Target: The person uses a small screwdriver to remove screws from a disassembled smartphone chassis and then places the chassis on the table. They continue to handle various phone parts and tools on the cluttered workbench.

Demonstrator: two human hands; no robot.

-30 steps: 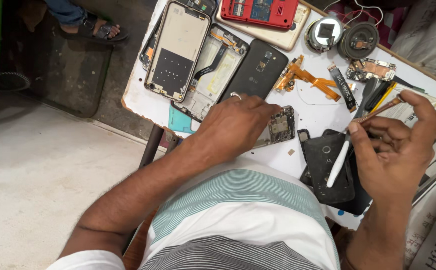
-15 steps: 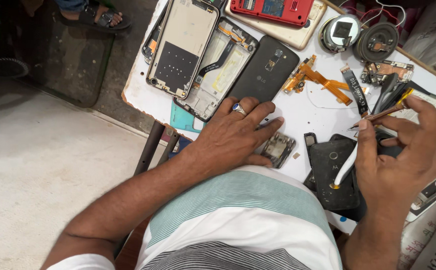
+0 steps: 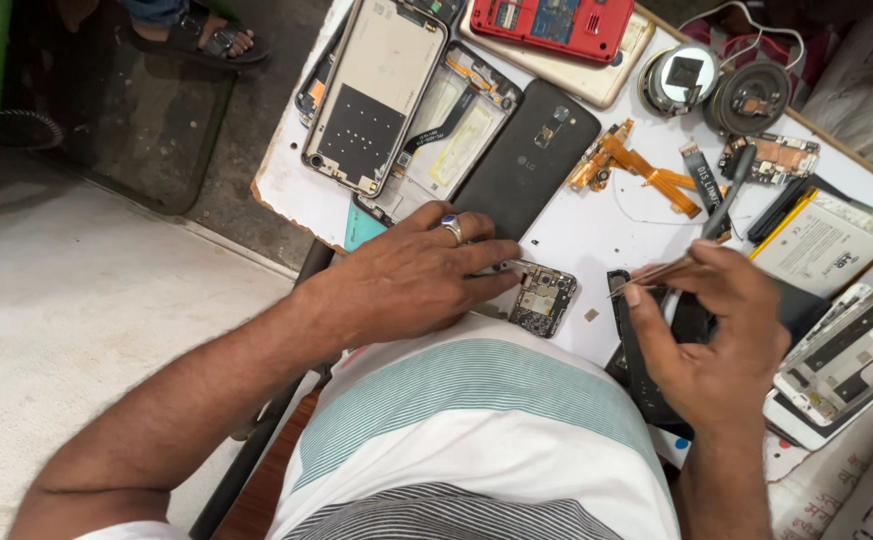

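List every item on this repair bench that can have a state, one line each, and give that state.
left hand: flat on the circuit board
circuit board: bare, lying flat on the table
right hand: pinching tweezers
tweezers: held, tips toward the board
black phone: face down, back cover on
two phone frames: stripped open
red device: lying flat

worktop (image 3: 597, 240): white, matt, scuffed, chipped at the edge | circuit board (image 3: 544, 298): dull metal shields, dark base | tweezers (image 3: 657, 273): thin bright metal | black phone back (image 3: 527, 160): smooth matt plastic | flex cable (image 3: 637, 165): glossy orange film | red case (image 3: 557, 20): shiny plastic | ring (image 3: 453, 229): polished metal, blue stone | shirt (image 3: 477, 430): soft striped cloth
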